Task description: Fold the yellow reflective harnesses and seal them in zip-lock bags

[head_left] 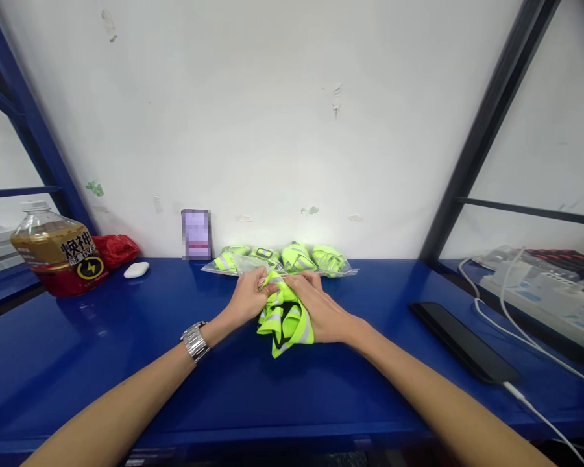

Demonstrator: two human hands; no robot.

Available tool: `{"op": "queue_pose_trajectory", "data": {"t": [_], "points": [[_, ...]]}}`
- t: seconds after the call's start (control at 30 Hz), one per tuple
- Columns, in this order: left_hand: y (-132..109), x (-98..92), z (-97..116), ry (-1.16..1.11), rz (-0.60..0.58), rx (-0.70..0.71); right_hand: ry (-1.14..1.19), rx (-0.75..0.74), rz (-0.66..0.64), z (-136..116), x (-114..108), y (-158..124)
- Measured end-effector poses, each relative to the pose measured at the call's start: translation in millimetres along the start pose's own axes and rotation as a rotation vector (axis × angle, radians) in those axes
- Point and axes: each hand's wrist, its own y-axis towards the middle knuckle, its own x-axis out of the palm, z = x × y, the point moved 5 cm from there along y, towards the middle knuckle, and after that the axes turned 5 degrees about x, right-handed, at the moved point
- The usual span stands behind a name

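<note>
A crumpled fluorescent yellow-green reflective vest or strap bundle (294, 324), with silver stripes and black edging, is between my hands above the blue table. My left hand (248, 295) pinches its upper left part between thumb and fingers. Wrapped around the right side of the bundle is my right hand (324, 311), its fingertips partly hidden behind the fabric. Just beyond my hands, several similar yellow-green bundles (299, 257) lie in clear plastic bags in a row against the wall.
A large drink bottle (58, 250), a red plastic bag (117, 250) and a white earbud case (136, 270) sit at the left. A phone (197, 235) leans on the wall. At right lie a black phone (462, 340) on a cable and a white power strip (545, 295).
</note>
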Motion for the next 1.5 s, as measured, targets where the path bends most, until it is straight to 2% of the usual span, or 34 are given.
{"op": "queue_pose_trajectory", "data": {"t": [0.1, 0.13, 0.2, 0.3, 0.37, 0.4, 0.47, 0.57, 0.7, 0.87, 1.03, 1.23, 1.33, 1.43, 1.5], "points": [[-1, -0.2, -2, -0.072, 0.016, 0.002, -0.169, 0.153, 0.148, 6, -9, -1], [-2, 0.8, -2, -0.119, 0.014, 0.002, -0.152, 0.178, 0.146, 8, -11, -1], [-3, 2.7, -3, -0.190, 0.014, 0.009, 0.023, 0.145, 0.021, 9, -11, 1], [-4, 3.3, -5, -0.216, 0.041, 0.018, 0.430, 0.058, -0.241, 6, -12, -1], [-4, 2.8, -6, -0.276, 0.059, 0.014, 0.740, 0.123, -0.311, 9, -15, -2], [-3, 2.3, -7, -0.321, 0.072, 0.012, 0.897, 0.191, -0.309, 11, -15, -2], [-3, 1.2, -8, -0.391, 0.097, 0.008, 1.146, 0.373, -0.201, 20, -12, -2], [-4, 2.9, -6, -0.411, 0.081, 0.006, 1.335, 0.596, -0.052, 28, 4, -3], [-8, 7.2, 2, -0.424, 0.028, 0.004, 1.517, 0.617, -0.019, 22, 23, 0], [-6, 5.4, 9, -0.217, 0.057, 0.007, 1.475, 0.699, 0.136, 25, 29, 1], [-6, 6.0, 16, -0.050, 0.045, 0.059, 1.336, 0.858, 0.339, 38, 32, 0], [-12, 9.8, 36, -0.206, -0.185, 0.149, 1.106, 0.898, 0.565, 54, 25, -5], [-12, 7.2, 40, -0.054, -0.211, 0.217, 1.134, 0.824, 0.489, 54, 23, -4], [-8, 4.3, 38, 0.026, -0.164, 0.218, 1.137, 0.687, 0.394, 48, 15, -1], [-6, 2.9, 35, 0.024, -0.112, 0.194, 1.139, 0.648, 0.370, 44, 11, 0]]}}
